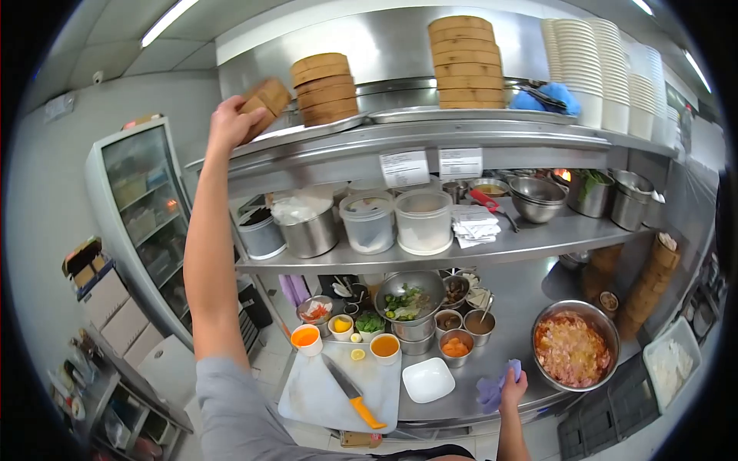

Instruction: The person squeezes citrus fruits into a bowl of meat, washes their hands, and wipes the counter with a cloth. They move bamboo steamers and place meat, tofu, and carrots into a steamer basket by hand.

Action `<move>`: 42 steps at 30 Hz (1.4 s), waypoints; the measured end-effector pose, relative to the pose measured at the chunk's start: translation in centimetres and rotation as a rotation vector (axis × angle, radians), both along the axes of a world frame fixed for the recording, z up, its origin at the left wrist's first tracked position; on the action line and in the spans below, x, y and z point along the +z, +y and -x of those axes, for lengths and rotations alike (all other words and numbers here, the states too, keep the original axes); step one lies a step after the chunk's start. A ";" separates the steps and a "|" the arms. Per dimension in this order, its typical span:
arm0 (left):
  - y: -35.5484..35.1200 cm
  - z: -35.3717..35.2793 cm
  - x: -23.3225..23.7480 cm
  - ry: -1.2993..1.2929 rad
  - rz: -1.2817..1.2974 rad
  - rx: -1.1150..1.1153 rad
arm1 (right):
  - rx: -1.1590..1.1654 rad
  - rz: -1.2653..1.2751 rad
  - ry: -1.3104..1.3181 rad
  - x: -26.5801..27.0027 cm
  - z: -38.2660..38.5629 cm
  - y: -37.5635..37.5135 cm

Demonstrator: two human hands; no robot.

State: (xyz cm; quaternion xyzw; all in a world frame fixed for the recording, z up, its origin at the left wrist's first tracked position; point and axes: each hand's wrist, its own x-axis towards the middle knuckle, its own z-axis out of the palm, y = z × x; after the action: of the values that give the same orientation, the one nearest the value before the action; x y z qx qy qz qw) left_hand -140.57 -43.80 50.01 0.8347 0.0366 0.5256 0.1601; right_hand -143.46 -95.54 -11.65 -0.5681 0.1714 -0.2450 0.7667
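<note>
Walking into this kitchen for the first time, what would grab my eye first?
The raised left hand gripping a round brown bamboo steamer basket at the top steel shelf, beside tall stacks of the same baskets. Below, a large steel bowl of reddish chopped mix sits on the counter, near the right hand clutching a purple cloth.

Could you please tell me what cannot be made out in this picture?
All in the head view:
Print on the paper labels: too small to read.
Inside of the bamboo steamer in the left hand: turned away.
Fingertips of the right hand: hidden in the purple cloth.
Contents of the glass-door fridge: blurred near the left edge.
</note>
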 end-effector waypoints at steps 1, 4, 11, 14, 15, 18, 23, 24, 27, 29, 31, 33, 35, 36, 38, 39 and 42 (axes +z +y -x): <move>-1.7 1.2 0.0 -0.096 0.027 -0.085 | 0.028 0.181 0.065 -0.2 0.3 -0.1; -8.1 3.5 1.7 -0.191 -0.054 -0.343 | 0.069 0.484 0.078 -4.6 -0.6 -0.9; -22.3 -9.9 1.1 0.063 -0.379 -0.345 | 0.011 0.951 0.083 -8.8 -0.5 -0.9; -23.0 -12.5 0.4 0.098 -0.406 -0.301 | -0.006 1.024 0.083 -9.4 -0.7 -0.8; -22.9 -12.1 1.2 0.178 -0.391 -0.305 | 0.010 1.024 0.099 -9.5 -0.6 -0.8; -19.9 -13.8 4.3 0.123 -0.165 -0.387 | 0.035 1.026 0.090 -9.0 -0.8 -1.2; -10.9 -13.5 6.7 -0.211 -0.106 0.274 | -0.084 1.035 -0.104 -2.3 -1.9 -0.7; -8.6 -15.0 6.8 -0.282 -0.044 0.318 | -0.081 1.037 -0.097 -0.9 -2.0 -0.3; -6.4 -14.3 6.6 -0.151 0.333 -0.045 | 0.273 1.293 0.328 -1.8 -2.1 -0.4; -4.1 -15.6 7.6 -0.054 0.095 -0.116 | 0.330 1.317 0.379 -4.7 -2.0 -1.0; -3.3 -16.4 9.0 0.118 -0.271 -0.128 | 0.395 1.338 0.420 -6.6 -2.3 -0.8; -4.3 -16.1 8.7 0.110 -0.375 -0.021 | 0.317 1.348 0.377 -8.1 -2.2 -0.7; -5.0 -15.8 8.2 0.094 -0.479 0.087 | 0.286 1.384 0.362 -9.0 -2.0 -0.4; -5.2 -15.7 8.0 0.045 -0.572 0.139 | 0.254 1.418 0.341 -8.9 -1.9 -0.1; -5.8 -15.4 8.1 -0.007 -0.671 0.192 | 0.276 1.399 0.354 -8.6 -1.8 0.2; -7.0 -14.4 8.0 0.062 -0.637 0.230 | 0.296 1.383 0.373 -8.3 -1.7 0.4; -8.5 -12.8 8.2 0.169 -0.592 0.264 | 0.280 1.420 0.358 -8.5 -1.6 0.4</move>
State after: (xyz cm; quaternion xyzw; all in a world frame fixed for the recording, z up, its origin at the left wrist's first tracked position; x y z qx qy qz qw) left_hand -127.77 -52.33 58.20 0.8737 0.0034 0.4585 -0.1625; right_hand -141.82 -95.18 -20.14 -0.9745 0.0200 -0.1005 0.1995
